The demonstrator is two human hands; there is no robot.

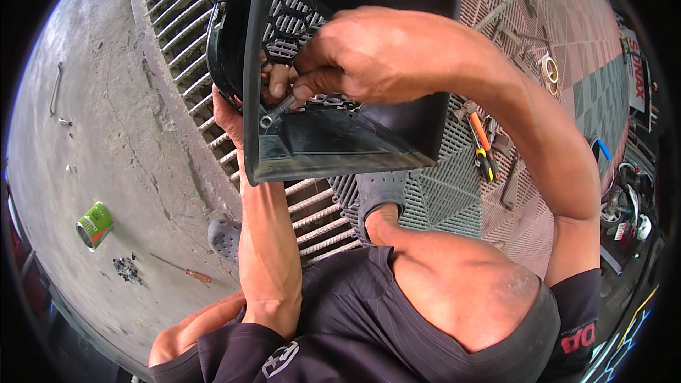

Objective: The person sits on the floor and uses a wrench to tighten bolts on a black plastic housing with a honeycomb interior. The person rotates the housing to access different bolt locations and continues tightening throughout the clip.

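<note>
A black plastic box-shaped housing (340,164) with a honeycomb mesh (292,25) inside it is held up in front of me, its open side facing me. My left hand (228,119) grips the housing's left side from outside and below; most of that hand is hidden behind the wall. Fingertips show inside, beside the mesh. Reaching in from the right, my right hand (333,64) is closed on a small metal spanner (284,105). The spanner's ring end points down and left, close to the housing's lower left inner corner.
Pliers (484,159), a hammer (465,110) and other hand tools lie on the tile mat to the right, near a tape roll (549,71). On the concrete at left are a green can (94,225), a screwdriver (191,273), a pile of small fasteners (128,269) and another spanner (57,91). A floor grate (181,21) runs beneath.
</note>
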